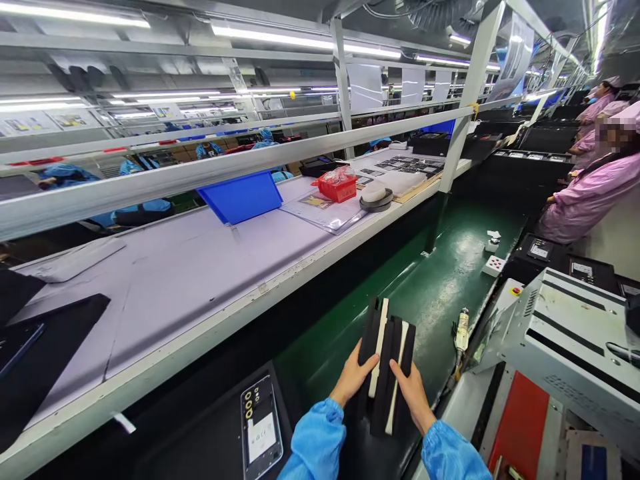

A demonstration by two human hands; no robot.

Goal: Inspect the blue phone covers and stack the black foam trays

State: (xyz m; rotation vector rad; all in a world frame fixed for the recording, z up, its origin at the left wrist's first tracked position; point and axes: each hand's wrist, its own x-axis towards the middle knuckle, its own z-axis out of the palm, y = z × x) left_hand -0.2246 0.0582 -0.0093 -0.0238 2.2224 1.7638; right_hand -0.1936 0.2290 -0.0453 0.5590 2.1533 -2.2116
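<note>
My left hand [353, 377] is closed around a black block with a white strip [376, 357], its thumb lying across the strip. A second black block with a white strip [399, 373] is gripped in my right hand [413, 395], the thumb on its near face. Both blocks are held tilted, side by side and close together, over the green surface. Their exact kind cannot be made out. To the left of my sleeves, a phone housing with a white label [261, 430] lies in a black tray [210, 427].
On the left runs a long white bench [165, 287] with a blue bin [243, 197] and a red basket [340, 189]. A grey machine [575, 333] stands at the right. A cable connector [463, 330] lies beside it. Co-workers in pink [595, 187] sit along the right side.
</note>
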